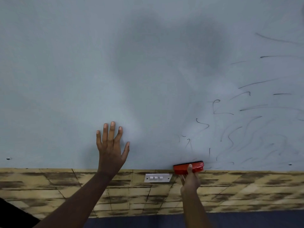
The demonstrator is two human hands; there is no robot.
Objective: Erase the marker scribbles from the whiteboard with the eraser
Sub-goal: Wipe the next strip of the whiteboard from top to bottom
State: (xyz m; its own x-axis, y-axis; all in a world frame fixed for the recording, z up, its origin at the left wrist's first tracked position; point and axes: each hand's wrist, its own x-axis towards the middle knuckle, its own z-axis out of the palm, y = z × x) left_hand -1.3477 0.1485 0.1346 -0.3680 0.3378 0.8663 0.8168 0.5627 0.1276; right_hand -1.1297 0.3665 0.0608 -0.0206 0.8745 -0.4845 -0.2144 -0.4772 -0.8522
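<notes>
The whiteboard fills most of the view, pale grey with smudged patches in its middle. Black marker scribbles cover its right part, some faint and half wiped. My right hand grips a red eraser with a dark felt face and holds it against the board's bottom edge, just left of the scribbles. My left hand lies flat on the board with its fingers spread, well to the left of the eraser.
Below the board runs a wall with a tan and brown brick-like pattern. A white switch plate sits on it between my two arms. A dark floor strip shows at the bottom. Small screws mark the board's lower corners.
</notes>
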